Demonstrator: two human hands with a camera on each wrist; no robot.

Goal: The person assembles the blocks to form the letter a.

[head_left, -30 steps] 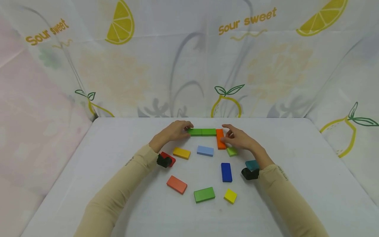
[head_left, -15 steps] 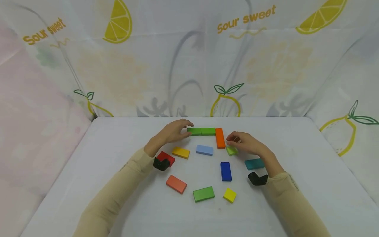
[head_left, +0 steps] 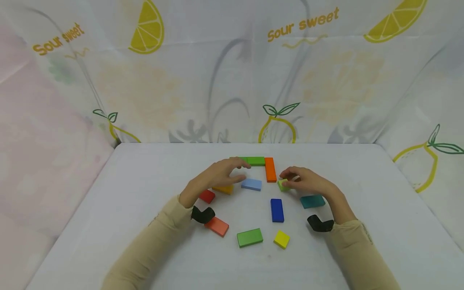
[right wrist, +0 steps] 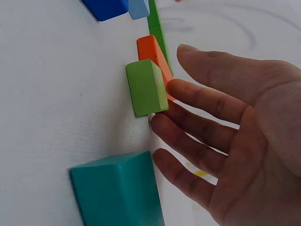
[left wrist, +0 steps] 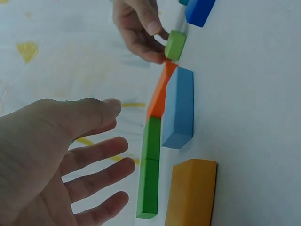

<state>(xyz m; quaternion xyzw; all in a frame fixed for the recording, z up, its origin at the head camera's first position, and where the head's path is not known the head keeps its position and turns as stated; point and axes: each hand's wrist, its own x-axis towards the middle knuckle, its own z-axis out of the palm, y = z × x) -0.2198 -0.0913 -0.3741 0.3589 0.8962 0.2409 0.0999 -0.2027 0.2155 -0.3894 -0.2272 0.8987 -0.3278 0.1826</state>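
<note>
My right hand [head_left: 306, 180] is at the small light green block [head_left: 282, 185]; in the right wrist view its fingertips [right wrist: 174, 89] are right at the block's side and the thumb stands apart from it. My left hand [head_left: 221, 171], fingers spread and holding nothing, hovers over the yellow-orange block [head_left: 223, 189], partly covering it, beside the light blue block [head_left: 251, 184]. Two green blocks [head_left: 255, 161] lie end to end at the back, the left one mostly hidden by the left hand. An orange block [head_left: 270, 169] meets their right end at a right angle.
Nearer the body lie a dark blue block [head_left: 277, 210], a teal block [head_left: 312, 201], a red block [head_left: 207, 196], a coral block [head_left: 217, 226], a green block [head_left: 250, 238] and a small yellow block [head_left: 281, 239]. A printed curtain [head_left: 232, 80] stands behind the white table [head_left: 145, 157].
My right hand has left the orange block and come down to the light green block. The left hand has moved off the green blocks, toward the body and slightly right.
</note>
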